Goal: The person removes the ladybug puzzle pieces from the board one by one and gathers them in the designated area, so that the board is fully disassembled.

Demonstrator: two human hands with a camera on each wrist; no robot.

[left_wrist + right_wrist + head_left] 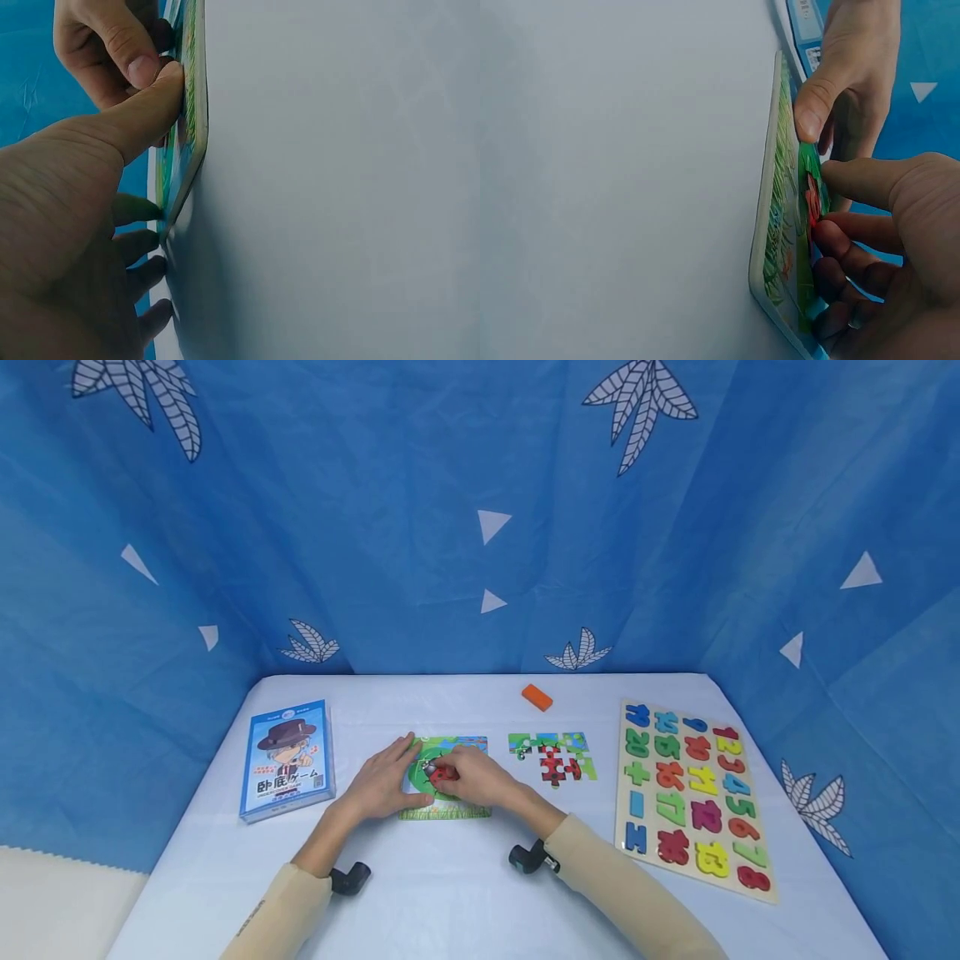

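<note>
Behind your work, toward 12 o'clock, hangs a creased blue fabric backdrop (420,568) printed with white triangles and outlined leaves. Below it spreads a table (450,893) with a smooth white covering. At 3 o'clock from your puzzle tray, well out, lies a pale rectangular number board (650,810) carrying chunky, round-edged numerals in bright colours. At 9 o'clock you have a shiny blue card-game box (288,760), its front showing a cartoon figure in a brown hat.

Your left hand (382,781) is unclenched: the fingers spread along the tray's 9 o'clock edge, the thumb reaching toward its lower side. Your right hand (483,775) is curled, fingertips pinching at a red ladybird piece (438,774).

The puzzle tray (450,812) lies flat in front of you, between your hands, a thin, stiff rectangle with rounded corners and a glossy printed grass border. Just beside it at 3 o'clock are loose jigsaw pieces (552,770), knobbed and notched, in green, blue and red. Near 2 o'clock rests an orange rectangular block (537,697). The ladybird piece sits over the tray's green middle, partly hidden by your right fingers.
</note>
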